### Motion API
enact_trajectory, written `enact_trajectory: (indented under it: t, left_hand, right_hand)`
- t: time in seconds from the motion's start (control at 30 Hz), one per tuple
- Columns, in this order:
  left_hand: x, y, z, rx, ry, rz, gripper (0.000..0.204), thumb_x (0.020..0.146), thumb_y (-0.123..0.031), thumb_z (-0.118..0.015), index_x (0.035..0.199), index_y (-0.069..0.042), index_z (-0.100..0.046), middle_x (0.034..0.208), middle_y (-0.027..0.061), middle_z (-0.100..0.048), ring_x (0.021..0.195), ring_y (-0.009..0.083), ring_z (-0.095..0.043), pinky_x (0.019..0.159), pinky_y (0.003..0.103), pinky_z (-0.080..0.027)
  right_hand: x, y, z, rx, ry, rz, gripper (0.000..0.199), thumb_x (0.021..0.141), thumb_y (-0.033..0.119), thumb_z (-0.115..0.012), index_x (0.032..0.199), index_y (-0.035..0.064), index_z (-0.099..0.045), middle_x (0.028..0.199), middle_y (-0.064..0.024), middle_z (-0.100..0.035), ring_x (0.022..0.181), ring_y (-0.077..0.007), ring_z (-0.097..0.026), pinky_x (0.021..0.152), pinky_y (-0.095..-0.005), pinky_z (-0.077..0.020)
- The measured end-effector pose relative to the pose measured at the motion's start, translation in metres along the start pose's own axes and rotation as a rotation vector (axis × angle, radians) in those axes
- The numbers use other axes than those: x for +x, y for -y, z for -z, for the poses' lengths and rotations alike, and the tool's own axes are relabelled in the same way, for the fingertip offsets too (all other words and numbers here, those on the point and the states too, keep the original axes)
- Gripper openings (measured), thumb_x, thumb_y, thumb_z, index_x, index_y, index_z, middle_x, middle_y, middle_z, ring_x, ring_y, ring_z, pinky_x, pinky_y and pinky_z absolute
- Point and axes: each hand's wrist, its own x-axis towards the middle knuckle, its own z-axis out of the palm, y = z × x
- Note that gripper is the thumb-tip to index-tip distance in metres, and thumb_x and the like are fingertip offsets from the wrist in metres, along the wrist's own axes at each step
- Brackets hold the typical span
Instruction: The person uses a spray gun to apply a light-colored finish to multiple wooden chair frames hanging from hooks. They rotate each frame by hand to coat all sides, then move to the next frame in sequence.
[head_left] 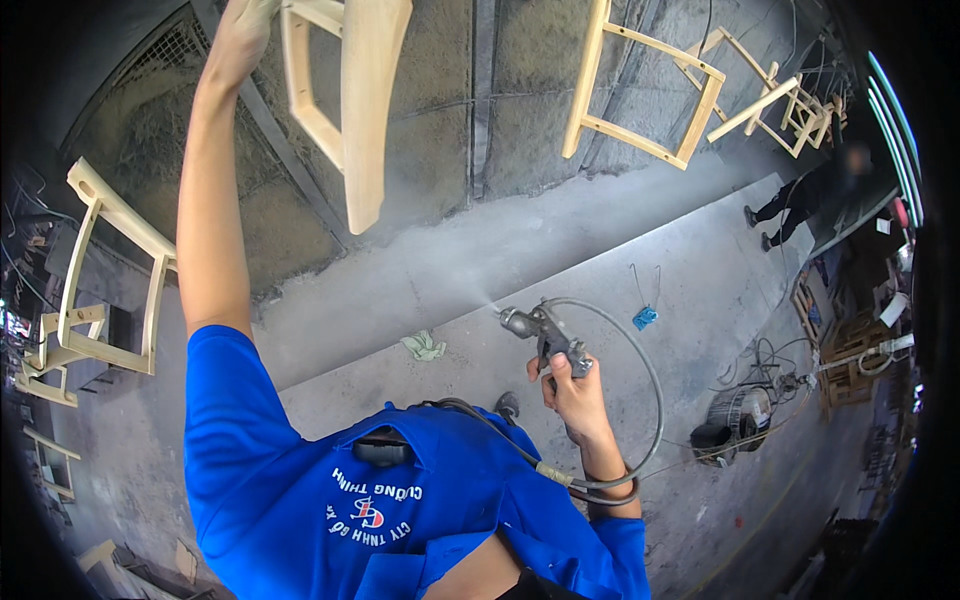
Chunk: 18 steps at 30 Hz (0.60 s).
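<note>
right hand (578, 395) closed round misting spray gun (550, 338); left hand (243, 38) by wooden frame (368, 110), grip unclear; spraying seems underway, finished share untellable

"Any writing to read?"
"Yes, white capital lettering (378, 489) on the blue shirt (465, 485), across the chest, upside down from here."
"How is it set?"
"Two curved lines, above and below a red-and-white emblem (368, 514)."
</note>
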Motion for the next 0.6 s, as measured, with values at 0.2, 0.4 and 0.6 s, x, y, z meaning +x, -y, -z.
enact_trajectory:
  t: [0.2,0.4,0.6]
  left_hand:
    - [0.007,0.028,0.016,0.031,0.041,0.094,0.093,0.097,-0.076,-0.051,0.163,-0.012,-0.035,0.155,0.0243,-0.049,0.142,0.0410,-0.052,0.119,0.056,-0.040]
    - [0.026,0.075,0.032,0.176,0.076,0.144,0.064,0.112,-0.054,-0.036,0.155,-0.009,-0.049,0.146,0.0211,-0.061,0.143,0.0326,-0.054,0.121,0.045,-0.039]
    - [0.050,0.087,0.040,0.722,-0.029,0.031,0.054,0.111,-0.042,-0.047,0.141,0.001,-0.060,0.144,0.0219,-0.063,0.134,0.0349,-0.061,0.116,0.043,-0.043]
  right_hand:
    - [0.012,0.018,-0.012,0.114,-0.121,0.436,0.082,0.099,0.072,-0.050,0.124,-0.0056,-0.055,0.080,-0.0099,-0.064,0.046,-0.0056,-0.041,0.042,-0.0237,-0.0329]
    - [0.033,0.017,-0.029,0.103,-0.154,0.480,0.083,0.099,0.078,-0.044,0.102,-0.0044,-0.056,0.075,-0.0084,-0.060,0.042,-0.0067,-0.038,0.039,-0.0252,-0.0317]
    - [0.037,0.012,-0.054,-0.076,-0.171,0.167,0.074,0.103,0.057,-0.063,0.142,-0.0059,-0.058,0.080,-0.0024,-0.064,0.052,-0.0029,-0.039,0.053,-0.0212,-0.0339]
